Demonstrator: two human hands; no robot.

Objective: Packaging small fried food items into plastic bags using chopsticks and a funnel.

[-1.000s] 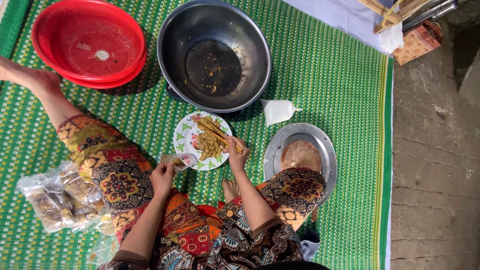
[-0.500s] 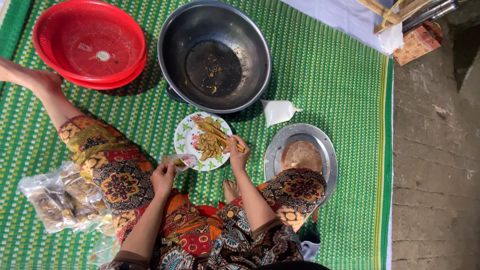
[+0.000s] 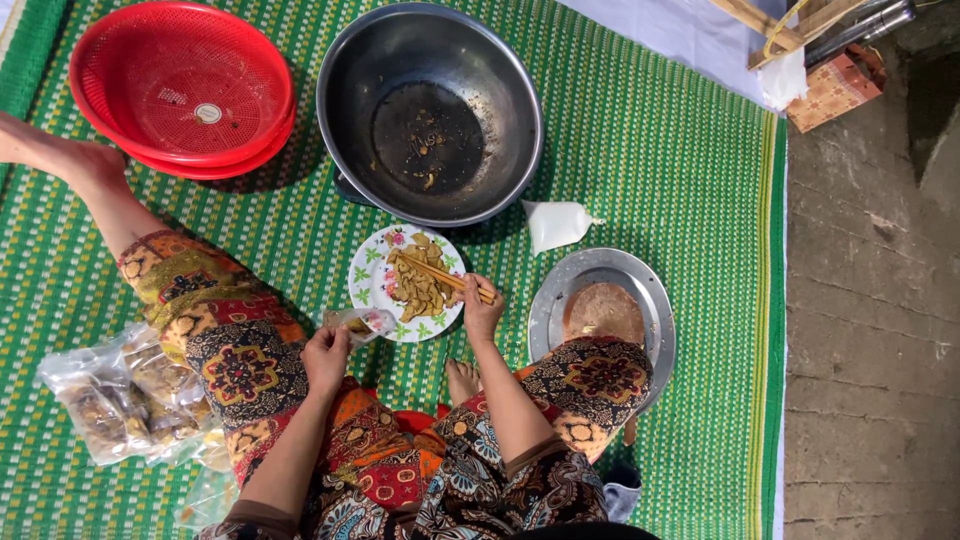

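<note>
Green woven mat (image 3: pixel 650 160) underfoot, little has shifted in the last second — the right hand (image 3: pixel 482 310) stays clenched on wooden chopsticks (image 3: pixel 440 274) over the flowered plate (image 3: pixel 368 282) of fried strips, the left hand (image 3: pixel 327 352) still pinching a small clear plastic bag (image 3: pixel 366 320) at the plate's edge.

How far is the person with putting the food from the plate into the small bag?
Done: the big metal bowl holds only scraps, and filled clear bags lie by the knee. In hand: the right hand works chopsticks over the food on the flowered plate, while the left hand holds a small clear bag at the plate's edge. Left: a good heap of food remains on the plate.
</note>
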